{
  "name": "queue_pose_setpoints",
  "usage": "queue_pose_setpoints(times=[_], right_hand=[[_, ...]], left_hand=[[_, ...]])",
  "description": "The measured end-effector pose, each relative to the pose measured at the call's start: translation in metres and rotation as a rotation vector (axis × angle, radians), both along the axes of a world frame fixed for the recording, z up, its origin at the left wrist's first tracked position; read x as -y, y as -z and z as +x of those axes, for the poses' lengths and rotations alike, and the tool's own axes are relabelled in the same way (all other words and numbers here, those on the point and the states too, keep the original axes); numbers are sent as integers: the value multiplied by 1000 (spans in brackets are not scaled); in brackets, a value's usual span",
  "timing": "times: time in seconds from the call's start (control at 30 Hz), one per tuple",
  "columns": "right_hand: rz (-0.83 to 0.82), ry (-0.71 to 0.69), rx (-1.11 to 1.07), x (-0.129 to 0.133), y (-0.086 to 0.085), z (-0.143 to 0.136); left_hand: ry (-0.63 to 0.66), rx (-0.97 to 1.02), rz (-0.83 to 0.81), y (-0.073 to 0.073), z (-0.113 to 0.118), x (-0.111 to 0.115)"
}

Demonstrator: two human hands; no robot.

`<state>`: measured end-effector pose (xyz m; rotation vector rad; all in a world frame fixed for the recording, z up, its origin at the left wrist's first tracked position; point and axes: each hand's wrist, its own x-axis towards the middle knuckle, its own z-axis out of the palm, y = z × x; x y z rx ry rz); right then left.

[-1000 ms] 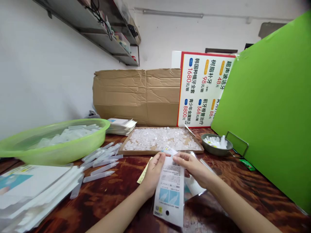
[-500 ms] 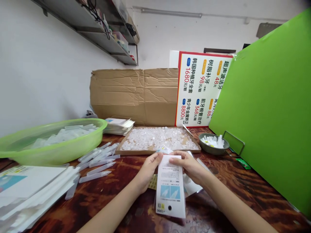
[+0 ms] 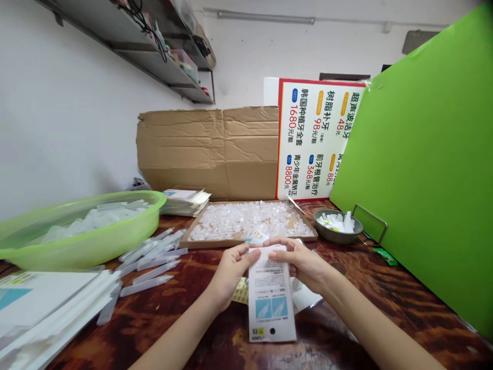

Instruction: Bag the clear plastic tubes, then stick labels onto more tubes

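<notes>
Both hands grip the top end of a printed card package (image 3: 271, 303), its text and two blue pictures turned towards me. My left hand (image 3: 235, 264) pinches the upper left corner between thumb and fingers. On the upper right, my right hand (image 3: 300, 259) presses its thumb on the front, with the fingers behind. A clear plastic edge seems to surround the card. Just beyond the fingertips a flap with a small printed label (image 3: 257, 237) sticks up. Under the hands lie a yellowish dotted sheet (image 3: 241, 292) and some white and clear packaging (image 3: 306, 294), partly covered.
A shallow cardboard tray (image 3: 187, 240) of small clear pieces lies ahead. To the left are a green basin (image 3: 154, 218) of translucent tubes, loose tubes (image 3: 148, 284) and card stacks (image 3: 46, 293). At right stand a grey bowl (image 3: 335, 236) and a green panel (image 3: 423, 180).
The view has shifted slightly. Both hands still hold the card package at its top end, and my left fingers have moved a little along its upper edge.
</notes>
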<state>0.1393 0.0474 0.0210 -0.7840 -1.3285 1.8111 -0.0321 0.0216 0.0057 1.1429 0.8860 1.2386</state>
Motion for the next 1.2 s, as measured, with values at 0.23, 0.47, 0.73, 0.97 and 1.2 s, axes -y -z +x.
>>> queue_pose_setpoints(times=[0.23,0.47,0.73,0.97,1.2], right_hand=[[-12,-15,-57,2,-1,-3],[-59,100,-87,-4,-7,4],[89,115,-121,-1,-6,2],[163,201,-156,1,-8,5],[292,146,-180,8,-17,11]], left_hand=[[-44,-83,38,-5,-9,1],[21,-189,109,-7,-8,3],[-92,-170,144,-8,-7,5],[-48,-58,199,-14,-7,13],[-94,-85,288,-16,-10,19]])
